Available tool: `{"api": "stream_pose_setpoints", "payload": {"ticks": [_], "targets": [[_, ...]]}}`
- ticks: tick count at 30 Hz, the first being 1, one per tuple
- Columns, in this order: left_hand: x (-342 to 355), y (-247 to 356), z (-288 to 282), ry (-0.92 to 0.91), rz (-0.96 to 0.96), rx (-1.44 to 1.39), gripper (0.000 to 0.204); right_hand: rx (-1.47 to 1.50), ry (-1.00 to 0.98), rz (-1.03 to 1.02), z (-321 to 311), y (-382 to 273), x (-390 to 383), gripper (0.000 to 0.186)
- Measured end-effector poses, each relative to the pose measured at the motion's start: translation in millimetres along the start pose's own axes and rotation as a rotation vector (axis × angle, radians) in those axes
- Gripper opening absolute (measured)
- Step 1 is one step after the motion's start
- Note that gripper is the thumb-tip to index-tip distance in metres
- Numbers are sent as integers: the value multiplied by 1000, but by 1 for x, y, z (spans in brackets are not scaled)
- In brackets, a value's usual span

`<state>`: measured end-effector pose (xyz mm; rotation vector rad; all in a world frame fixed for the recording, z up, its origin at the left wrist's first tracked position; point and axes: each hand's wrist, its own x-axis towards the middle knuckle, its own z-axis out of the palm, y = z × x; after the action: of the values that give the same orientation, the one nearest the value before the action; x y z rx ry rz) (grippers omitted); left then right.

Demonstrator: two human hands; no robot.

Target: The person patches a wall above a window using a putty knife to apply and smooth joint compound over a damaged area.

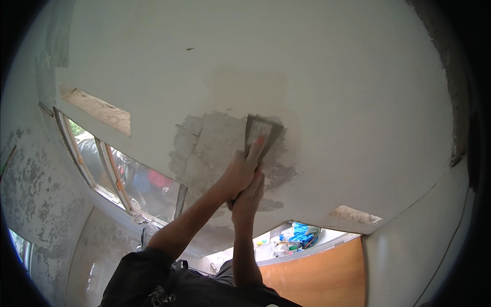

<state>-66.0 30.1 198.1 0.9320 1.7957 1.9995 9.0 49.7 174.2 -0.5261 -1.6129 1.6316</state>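
A wide putty knife (263,128) with a flared metal blade lies against a grey bare patch (204,140) in the white plastered surface (358,102). My left hand (239,174) is closed around its upper part, one finger stretched along the blade. Just below, my right hand (249,197) wraps the handle, whose dark end shows beside the wrist. The two hands touch, and most of the handle is hidden by them. Around the patch the edges are ragged, and above it a square damp-looking area (249,88) is slightly darker than the white.
At the left is a framed window (110,169) with things outside behind it. An orange-brown wooden door (312,276) stands below right, with a blue bundle (304,234) beyond. Two rough recesses, one upper left (99,110) and one lower right (356,215), break the plaster.
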Motion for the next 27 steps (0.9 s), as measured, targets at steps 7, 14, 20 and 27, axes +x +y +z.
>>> {"api": "stream_pose_setpoints", "payload": {"ticks": [7,14,20,27], "targets": [[5,3,0,49,-30,-49,73,-98,12,-323,-1,33,25,50],[-11,-12,-13,-44,-110,-76,80,-35,27,-159,6,57,4,48],[6,9,-17,47,-99,-104,81,-117,-26,-206,13,26,21,50],[-2,-13,-23,112,43,-49,79,1,-39,-130,25,20,1,49]]}}
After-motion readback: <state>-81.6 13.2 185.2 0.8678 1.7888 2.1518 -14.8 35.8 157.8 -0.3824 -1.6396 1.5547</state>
